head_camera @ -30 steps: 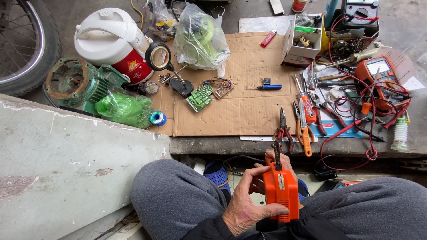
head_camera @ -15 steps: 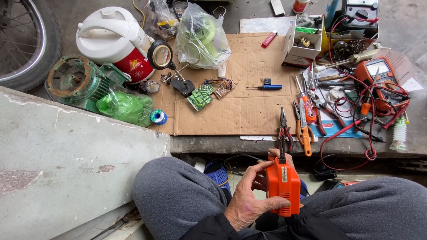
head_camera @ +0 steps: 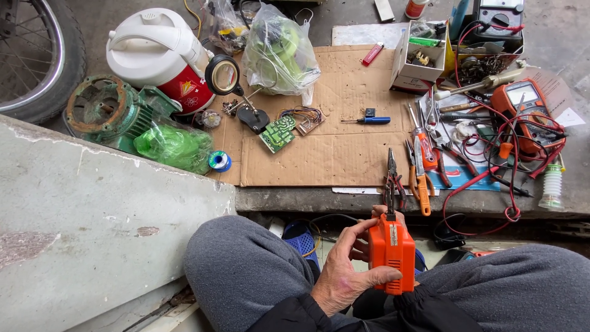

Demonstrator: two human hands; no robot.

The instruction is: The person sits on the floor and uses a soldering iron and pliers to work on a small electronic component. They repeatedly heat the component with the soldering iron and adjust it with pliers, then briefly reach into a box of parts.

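My left hand (head_camera: 344, 280) is wrapped around the orange soldering gun (head_camera: 392, 252) over my lap, below the worktop's near edge; it looks rigid, light plastic, best gripped mid-body, clear of the tip.

The left hand (head_camera: 344, 276) holds an orange soldering gun (head_camera: 392, 251) with a black tip. Beyond the grip lies brown cardboard (head_camera: 332, 147). On it, up and left of the grip, is a green circuit board (head_camera: 276, 133); straight up is a blue screwdriver (head_camera: 372, 120). Far up-left stands a white and red cooker (head_camera: 161, 56). The trousers (head_camera: 246, 270) beside the grip are grey.
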